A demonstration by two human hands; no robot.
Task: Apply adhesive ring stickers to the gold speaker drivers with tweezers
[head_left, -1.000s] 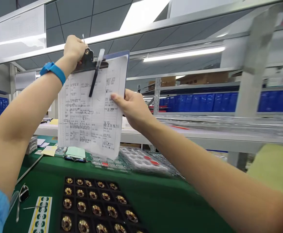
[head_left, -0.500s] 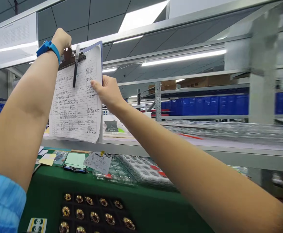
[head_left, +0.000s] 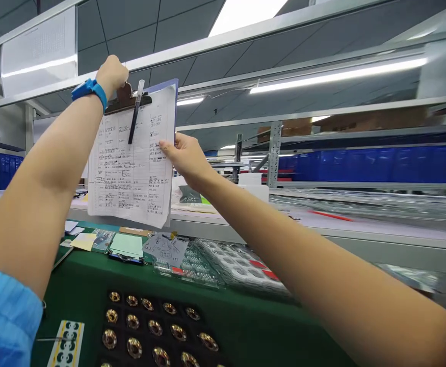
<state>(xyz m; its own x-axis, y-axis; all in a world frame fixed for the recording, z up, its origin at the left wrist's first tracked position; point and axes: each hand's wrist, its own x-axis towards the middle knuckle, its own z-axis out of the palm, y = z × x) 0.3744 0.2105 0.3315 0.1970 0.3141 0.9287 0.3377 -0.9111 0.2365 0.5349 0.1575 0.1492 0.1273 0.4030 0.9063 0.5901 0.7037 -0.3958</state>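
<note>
- Green surface point(head_left: 268, 331) below the clipboard point(head_left: 122, 99)
- Left hand point(head_left: 111, 74) grasping the clipboard's top
- Right hand point(head_left: 186, 155) pinching its right edge
- Pen point(head_left: 135, 114) at its clip
- Black tray point(head_left: 122, 318) below it

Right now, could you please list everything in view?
Clipboard: one, blue, held up
Sheets: uncounted, white, under its clip
Pen: one, black, across the clip
Tray: one, black, on green table
Round parts: over a dozen, gold, inside
Card: one, white and yellow, lower left
Plastic trays: uncounted, clear and white, table's back
Handwritten note: one, greyish, overlapping these
Papers: several, green and yellow, left of these
Bins: several, blue, beyond the shelf
Lights: several, white, overhead
Hung sheet: one, white, upper left
Wristband: one, blue, left wrist
Left fingers: one hand, bare, at clip
Right fingers: one hand, bare, clipboard's right edge
</note>
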